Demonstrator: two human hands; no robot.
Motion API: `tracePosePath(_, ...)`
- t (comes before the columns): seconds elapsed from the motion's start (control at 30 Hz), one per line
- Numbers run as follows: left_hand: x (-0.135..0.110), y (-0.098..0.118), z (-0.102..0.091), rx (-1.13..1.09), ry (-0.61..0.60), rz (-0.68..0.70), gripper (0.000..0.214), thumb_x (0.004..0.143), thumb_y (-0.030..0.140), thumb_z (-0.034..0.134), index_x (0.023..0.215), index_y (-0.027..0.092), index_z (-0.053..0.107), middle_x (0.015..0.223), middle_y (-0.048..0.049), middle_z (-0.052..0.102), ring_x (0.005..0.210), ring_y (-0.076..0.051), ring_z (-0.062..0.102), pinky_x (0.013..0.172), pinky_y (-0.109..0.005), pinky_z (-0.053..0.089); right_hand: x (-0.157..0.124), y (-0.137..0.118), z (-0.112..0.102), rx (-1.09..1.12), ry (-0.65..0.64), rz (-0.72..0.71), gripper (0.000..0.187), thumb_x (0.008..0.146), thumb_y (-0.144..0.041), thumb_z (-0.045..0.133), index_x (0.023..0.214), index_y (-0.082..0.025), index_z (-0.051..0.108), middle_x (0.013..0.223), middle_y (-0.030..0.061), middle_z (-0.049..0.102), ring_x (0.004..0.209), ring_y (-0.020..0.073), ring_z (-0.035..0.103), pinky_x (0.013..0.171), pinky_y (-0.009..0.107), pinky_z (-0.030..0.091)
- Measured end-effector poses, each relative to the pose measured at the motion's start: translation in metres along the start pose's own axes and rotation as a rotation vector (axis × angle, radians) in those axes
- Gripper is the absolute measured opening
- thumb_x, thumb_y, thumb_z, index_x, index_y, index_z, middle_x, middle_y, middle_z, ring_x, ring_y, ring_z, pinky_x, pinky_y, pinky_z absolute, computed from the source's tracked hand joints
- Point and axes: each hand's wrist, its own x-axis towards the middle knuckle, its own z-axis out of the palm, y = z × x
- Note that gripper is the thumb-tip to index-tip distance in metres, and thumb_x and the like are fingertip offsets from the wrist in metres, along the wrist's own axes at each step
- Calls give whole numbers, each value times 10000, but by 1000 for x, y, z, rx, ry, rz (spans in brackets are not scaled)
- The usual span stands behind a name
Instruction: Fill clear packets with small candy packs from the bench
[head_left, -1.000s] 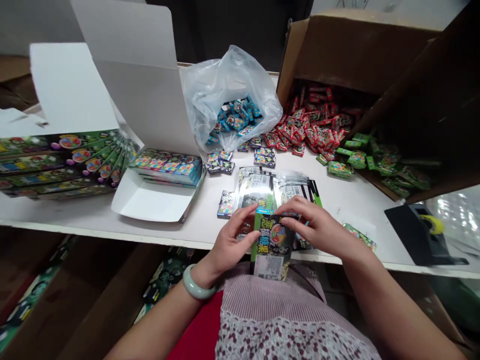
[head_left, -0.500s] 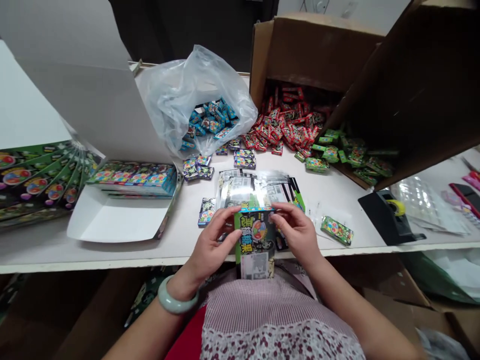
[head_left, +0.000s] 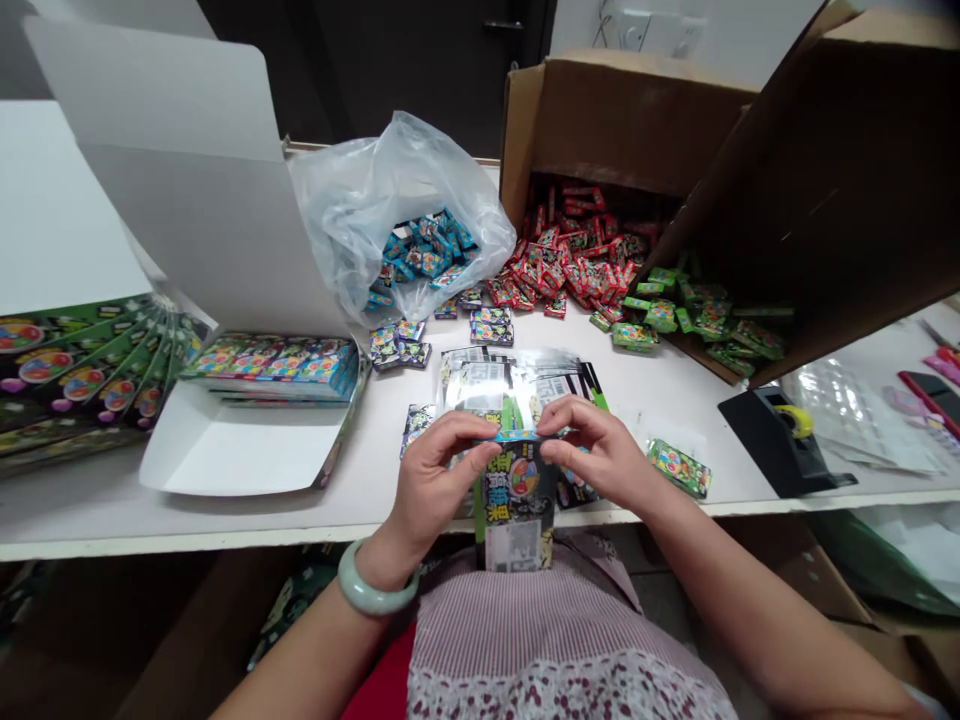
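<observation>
A dark printed candy packet (head_left: 517, 495) with green and yellow lettering hangs upright at the table's front edge, its lower end against the apron. My left hand (head_left: 446, 475) pinches its upper left corner between thumb and fingers. At the upper right corner my right hand (head_left: 592, 452) does the same. A thin blue strip (head_left: 517, 436) shows along the packet's top between both hands; whether it belongs to the packet or to a small box inside, I cannot tell. Just behind the hands lies a pile of shiny flat packets (head_left: 555, 375).
An open white carton (head_left: 232, 450) holds stacked small boxes on the left. Behind are a plastic bag (head_left: 337, 200) of blue boxes, a pile of red boxes (head_left: 592, 260) and green boxes (head_left: 705, 310) by a cardboard box (head_left: 645, 115). A tape dispenser (head_left: 772, 445) stands right.
My right hand's fingers have closed more tightly at the packet's upper right corner, and my left thumb has moved up toward the top edge. The view has shifted slightly.
</observation>
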Motion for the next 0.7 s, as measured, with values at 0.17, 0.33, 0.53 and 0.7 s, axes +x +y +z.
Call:
tracePosePath(0.17, 11, 9, 2, -86, 13, -215, 88, 720, 203, 713, 757, 180, 637, 740, 1, 630, 670, -104, 580, 606, -209, 484, 10, -9, 3, -4, 1, 143, 163, 764, -323, 698, 789, -196, 599, 807, 12, 614, 691, 118, 559, 588, 267, 443)
tracePosePath(0.33, 22, 14, 0, -153, -31, -376, 114, 679, 199, 728, 715, 170, 624, 681, 21, 610, 605, -79, 525, 557, -186, 421, 20, -19, 1, 94, -104, 252, 149, 764, -308, 670, 738, -186, 588, 677, -12, 595, 581, 97, 515, 536, 255, 405)
tracePosePath(0.53, 20, 16, -9, -107, -198, -252, 87, 777, 222, 682, 719, 163, 656, 766, -27, 644, 747, -133, 596, 696, -253, 484, 14, -21, -8, -44, -195, 177, 164, 830, -315, 617, 731, -184, 604, 748, 21, 618, 685, 130, 562, 603, 279, 445)
tracePosePath(0.7, 11, 17, -19, -17, -254, -72, 71, 845, 213, 628, 832, 187, 693, 908, -65, 678, 898, -174, 624, 795, -304, 512, -6, -13, -6, -180, -104, -117, 55, 858, -275, 625, 889, -238, 650, 909, 38, 644, 879, 171, 605, 772, 349, 488)
